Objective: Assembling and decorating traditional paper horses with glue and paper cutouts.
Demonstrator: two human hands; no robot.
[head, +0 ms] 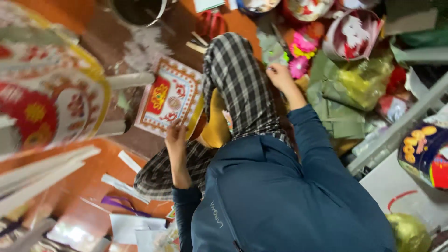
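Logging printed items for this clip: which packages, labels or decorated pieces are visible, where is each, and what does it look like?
Ornate card: centre, under the left hand; white panel, red, gold patterns.
Round container: top right; pale rim, red-and-white inside.
Printed round package: right edge; dark blue, gold shapes, red patch.
Paper flowers: beside the right hand; pink, yellow.
Green wrapping: right; crumpled.

Flat square card (170, 98), white with red-gold ornament, on floor at left hand (176, 136). Round red-white box (353, 33) top right. Dark blue pack (423, 151), gold rounds, right edge.
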